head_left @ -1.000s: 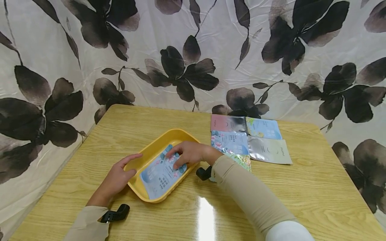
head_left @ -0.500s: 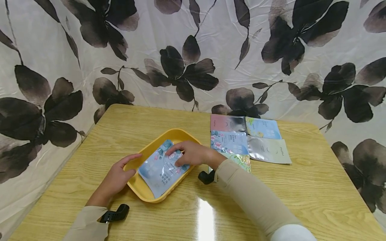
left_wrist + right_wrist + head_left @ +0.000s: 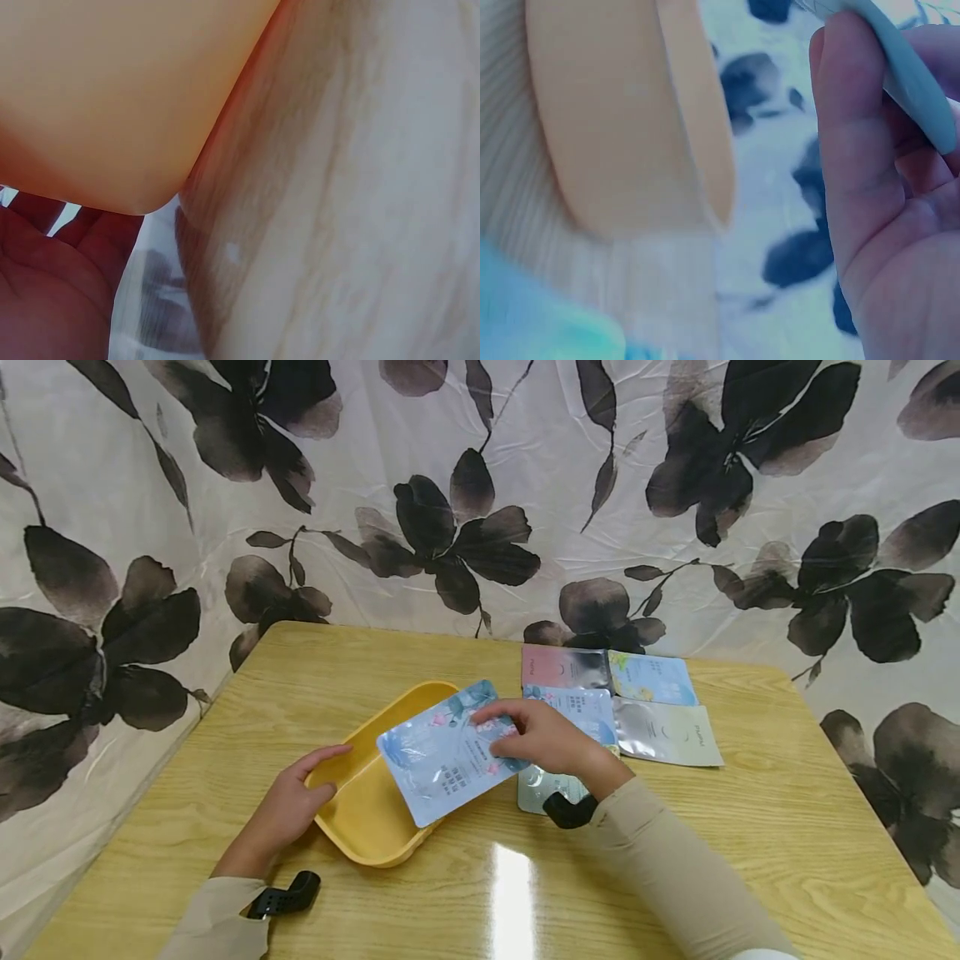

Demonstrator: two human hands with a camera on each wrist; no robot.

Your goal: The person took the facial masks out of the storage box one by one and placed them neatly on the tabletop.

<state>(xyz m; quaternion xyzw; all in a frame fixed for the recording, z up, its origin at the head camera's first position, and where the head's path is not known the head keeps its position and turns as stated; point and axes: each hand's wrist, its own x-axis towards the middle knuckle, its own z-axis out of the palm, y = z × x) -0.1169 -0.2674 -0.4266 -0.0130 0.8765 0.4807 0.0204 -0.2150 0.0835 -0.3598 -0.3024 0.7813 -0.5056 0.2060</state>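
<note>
A blue floral face-mask packet tilts over the right side of the yellow tray. My right hand pinches it at its right edge; in the right wrist view the thumb lies along the packet's edge. My left hand holds the tray's left rim, thumb and index finger over it. The left wrist view has the tray wall hiding some fingers behind it. Inside the tray only bare yellow floor shows, part of it covered by the packet.
Right of the tray lie a pink-and-black packet, a light blue packet, a silver-and-cream packet, another blue floral packet and a green packet, partly hidden by my right hand. A floral curtain hangs behind the wooden table.
My right hand has lifted the blue floral packet off the tray floor and carried it to the right. The left hand and the tray stay in place.
</note>
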